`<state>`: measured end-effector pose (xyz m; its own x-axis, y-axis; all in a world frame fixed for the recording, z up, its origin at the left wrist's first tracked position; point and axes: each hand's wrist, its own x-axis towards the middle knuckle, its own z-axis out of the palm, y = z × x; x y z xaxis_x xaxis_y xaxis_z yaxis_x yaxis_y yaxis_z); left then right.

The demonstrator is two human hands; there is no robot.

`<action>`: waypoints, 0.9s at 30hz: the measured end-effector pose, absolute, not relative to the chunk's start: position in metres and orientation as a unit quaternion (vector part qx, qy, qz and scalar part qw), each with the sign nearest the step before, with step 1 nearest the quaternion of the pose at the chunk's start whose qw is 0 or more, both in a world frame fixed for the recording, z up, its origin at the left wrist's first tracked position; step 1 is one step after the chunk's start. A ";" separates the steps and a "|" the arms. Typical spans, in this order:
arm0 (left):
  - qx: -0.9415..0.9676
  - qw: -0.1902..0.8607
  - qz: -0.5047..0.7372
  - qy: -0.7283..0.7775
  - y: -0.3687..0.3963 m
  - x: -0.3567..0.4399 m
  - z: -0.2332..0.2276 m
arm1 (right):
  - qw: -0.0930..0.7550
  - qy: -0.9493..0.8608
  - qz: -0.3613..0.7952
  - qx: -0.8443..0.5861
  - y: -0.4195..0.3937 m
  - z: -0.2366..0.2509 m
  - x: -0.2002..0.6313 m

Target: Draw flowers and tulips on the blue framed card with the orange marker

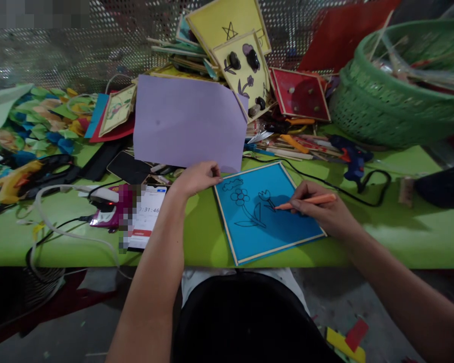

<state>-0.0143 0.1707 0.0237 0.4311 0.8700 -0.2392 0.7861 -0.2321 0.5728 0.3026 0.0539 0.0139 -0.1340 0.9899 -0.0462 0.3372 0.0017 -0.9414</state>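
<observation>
Far left of the green desk [419, 242]: a heap of folded coloured paper [41, 123], black cables and a white cable [60, 229] looping over the front edge. Next to these lies a phone [146, 217] with a timer on its screen, partly blurred.

Above it, a lilac sheet of paper [189, 121] leans against a pile of framed cards [242, 70], yellow and red, bearing stuck-on flower shapes.

The left hand [196, 177] rests on the desk at the top left corner of the blue board, fingers loosely curled, knuckles touching the lower edge of the lilac sheet; whether it grips anything cannot be told.

The blue board [263, 214], framed in pale sticks, lies flat near the front edge of the desk, turned slightly. Black outline flowers and a cloud are drawn on its upper part.

The right hand [325, 212] grasps an orange pen [306, 201], its tip touching the board at the smaller flower.

Behind the hand: a blue glue gun [350, 154] with a black cord. Far right: a green basket [393, 96] holding sticks
</observation>
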 end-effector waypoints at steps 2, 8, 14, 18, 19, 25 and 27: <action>0.781 0.323 0.065 0.530 0.171 -0.014 0.024 | 0.376 -0.594 0.453 -0.548 0.053 0.016 0.303; 0.781 0.321 0.065 0.531 0.172 -0.013 0.024 | 0.373 -0.602 0.450 -0.544 0.051 0.015 0.304; 0.781 0.318 0.060 0.535 0.171 -0.013 0.026 | 0.375 -0.581 0.487 -0.533 0.050 0.017 0.301; 0.780 0.323 0.062 0.533 0.170 -0.013 0.026 | 0.383 -0.580 0.470 -0.543 0.050 0.021 0.302; 0.779 0.325 0.061 0.532 0.170 -0.013 0.026 | 0.386 -0.580 0.468 -0.544 0.050 0.021 0.303; 0.783 0.319 0.059 0.531 0.171 -0.013 0.027 | 0.384 -0.574 0.482 -0.539 0.048 0.019 0.304; 0.783 0.317 0.058 0.532 0.171 -0.013 0.027 | 0.376 -0.580 0.482 -0.538 0.048 0.019 0.303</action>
